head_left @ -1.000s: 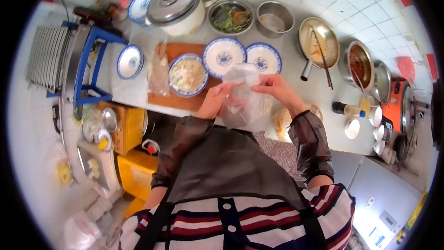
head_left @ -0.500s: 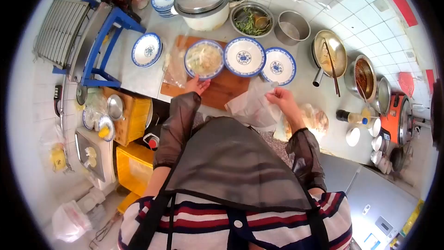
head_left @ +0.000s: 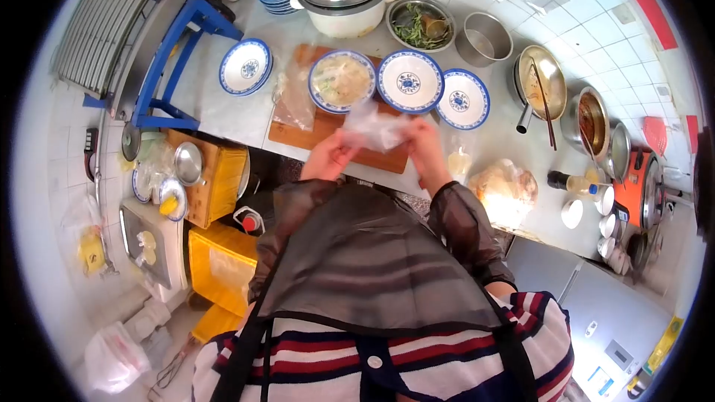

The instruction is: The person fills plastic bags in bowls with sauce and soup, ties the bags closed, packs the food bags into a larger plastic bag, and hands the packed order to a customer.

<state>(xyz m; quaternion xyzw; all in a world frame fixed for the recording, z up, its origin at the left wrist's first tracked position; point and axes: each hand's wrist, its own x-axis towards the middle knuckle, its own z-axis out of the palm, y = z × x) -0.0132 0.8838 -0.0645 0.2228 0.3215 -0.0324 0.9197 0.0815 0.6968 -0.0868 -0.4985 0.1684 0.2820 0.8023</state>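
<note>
A thin clear plastic bag (head_left: 372, 126) is stretched between my two hands, over the near part of the wooden cutting board (head_left: 298, 134). My left hand (head_left: 328, 158) pinches its left side, and my right hand (head_left: 429, 150) is closed on its right side. Just beyond the bag, a blue-rimmed plate of pale shredded food (head_left: 342, 82) rests on the board. Right of it are a blue-rimmed plate (head_left: 410, 82) and another patterned plate (head_left: 463, 99). A crumpled clear plastic sheet (head_left: 294, 104) lies at the board's left side.
A lidded white pot (head_left: 342, 15), a bowl of green vegetables (head_left: 421, 24) and a metal pot (head_left: 484, 39) stand along the back. A pan with chopsticks (head_left: 540, 82) is at right, near a bagged food item (head_left: 504, 186). Plates (head_left: 246, 67) are stacked left, beside a blue frame (head_left: 167, 74).
My left hand has left the plate of food and taken hold of the bag. My right hand has moved left with the bag, which now spans both hands over the board.
</note>
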